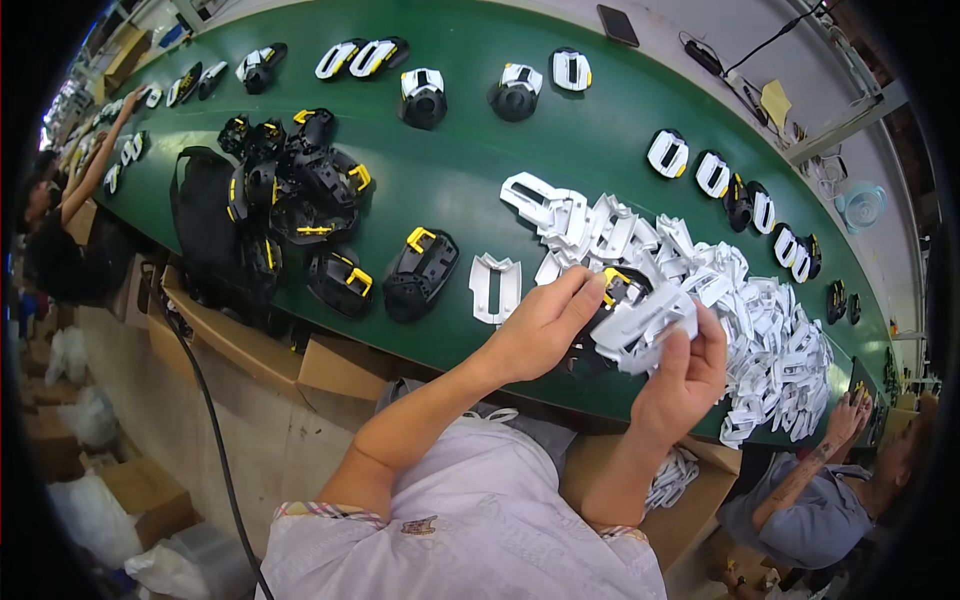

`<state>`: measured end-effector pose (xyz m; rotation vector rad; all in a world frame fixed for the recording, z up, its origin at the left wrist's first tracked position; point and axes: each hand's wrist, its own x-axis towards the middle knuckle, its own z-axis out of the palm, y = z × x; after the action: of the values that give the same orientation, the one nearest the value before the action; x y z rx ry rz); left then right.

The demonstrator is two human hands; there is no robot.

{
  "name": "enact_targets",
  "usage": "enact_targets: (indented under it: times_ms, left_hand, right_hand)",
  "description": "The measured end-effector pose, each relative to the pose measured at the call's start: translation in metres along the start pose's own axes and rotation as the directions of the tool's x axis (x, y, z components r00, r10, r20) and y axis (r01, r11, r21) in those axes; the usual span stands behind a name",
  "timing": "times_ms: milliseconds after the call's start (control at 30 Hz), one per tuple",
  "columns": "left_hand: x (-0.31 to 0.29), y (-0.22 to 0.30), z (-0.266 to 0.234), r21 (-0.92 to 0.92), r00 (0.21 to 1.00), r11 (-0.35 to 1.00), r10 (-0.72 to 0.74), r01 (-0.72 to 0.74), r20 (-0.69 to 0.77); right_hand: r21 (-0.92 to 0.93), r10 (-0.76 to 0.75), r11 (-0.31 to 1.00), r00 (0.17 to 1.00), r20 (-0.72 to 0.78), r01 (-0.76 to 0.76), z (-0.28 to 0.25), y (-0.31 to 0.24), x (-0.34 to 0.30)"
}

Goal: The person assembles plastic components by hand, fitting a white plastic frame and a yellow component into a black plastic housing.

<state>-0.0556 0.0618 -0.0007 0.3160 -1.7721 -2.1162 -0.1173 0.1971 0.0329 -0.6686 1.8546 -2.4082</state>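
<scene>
My left hand [540, 328] is closed on a black plastic housing [626, 290] that carries a yellow clip, near the table's front edge. A white plastic cover [640, 328] is pinched in my right hand [682, 380], tilted right in front of the housing and hiding much of it. From this view I cannot tell whether the two parts are joined. Just left of my hands a single white cover [496, 288] lies on the table. Beyond it sits another black housing [420, 275] with a yellow clip. A large heap of white covers [760, 335] spreads to the right.
The green table [440, 165] carries a pile of black housings [315, 195] and a black bag [205, 200] at left. Assembled black-and-white units [424, 98] line its far side. Co-workers sit at the left [75, 240] and right [815, 510]. Cardboard boxes [345, 368] stand below the front edge.
</scene>
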Motion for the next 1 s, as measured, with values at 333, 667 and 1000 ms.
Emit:
enact_targets:
  times_ms: [333,667,1000]
  left_hand:
    - [-0.011,0.015,0.002,-0.003,0.997,1.000,-0.015,0.016,0.072]
    - [-0.013,0.014,0.001,0.245,0.958,0.927,0.285,-0.284,0.032]
    - [0.002,0.000,-0.003,0.239,0.918,0.886,0.383,-0.398,0.107]
  right_hand:
    - [-0.231,-0.092,0.966,0.987,0.129,0.120,0.003,0.015,0.001]
    - [-0.030,0.239,0.971,0.953,0.187,-0.237,-0.004,0.013,-0.012]
    - [-0.184,0.017,0.983,0.993,0.113,0.004,-0.009,0.013,-0.014]
